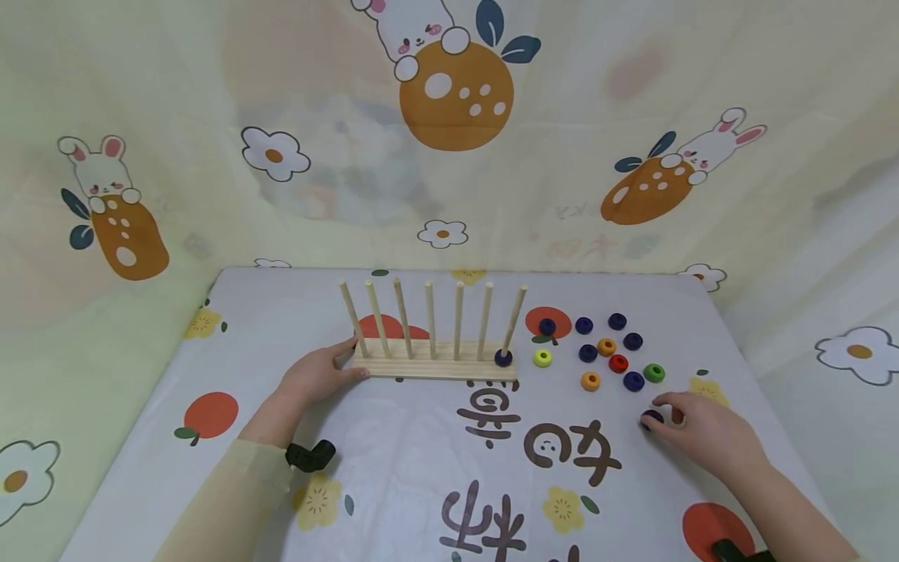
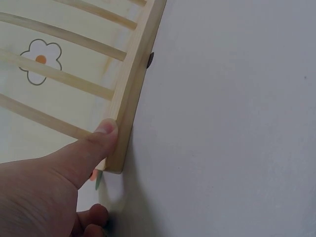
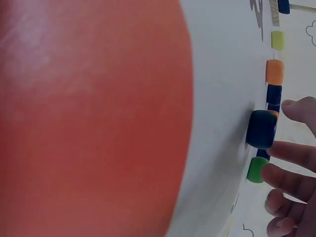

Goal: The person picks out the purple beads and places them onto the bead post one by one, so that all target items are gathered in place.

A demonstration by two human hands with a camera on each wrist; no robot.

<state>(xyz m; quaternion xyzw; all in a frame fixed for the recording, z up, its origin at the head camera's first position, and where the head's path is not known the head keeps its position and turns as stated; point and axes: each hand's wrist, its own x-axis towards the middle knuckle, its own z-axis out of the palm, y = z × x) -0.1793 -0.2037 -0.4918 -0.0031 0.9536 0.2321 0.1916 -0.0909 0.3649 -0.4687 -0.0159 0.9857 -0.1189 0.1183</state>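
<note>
head view, starting at the left: a person in a pale sleeve [image 1: 232, 499] has the left hand [image 1: 319, 377] at the near-left end of a wooden rack [image 1: 435, 368], thumb on the front edge and forefinger round the back, so that end is pinched between them. the left wrist camera agrees, showing the thumb pressed on the edge of the base. the rack stands just right of that hand, its seven pegs [image 1: 430, 320] in a row, and well apart from the other hand. on the rightmost peg sits a threaded bead [image 1: 503, 358], dark blue, down at the base.

moving right over the printed cloth [image 1: 393, 460], i see a yellow bead [image 1: 542, 357] just beside the rack, then a loose scatter: several more dark blue ones, two orange beads [image 1: 590, 381], a red bead [image 1: 618, 363] and a green bead [image 1: 654, 372].

farthest right, nearest the person, the right hand [image 1: 709, 433] reaches in from its side. its thumb and forefinger curve about a separate dark blue bead [image 3: 261, 129], which lies right at the fingertips. the right wrist camera shows thumb and fingers spread, with a gap between thumb and bead; whether the forefinger touches it i can't tell.
</note>
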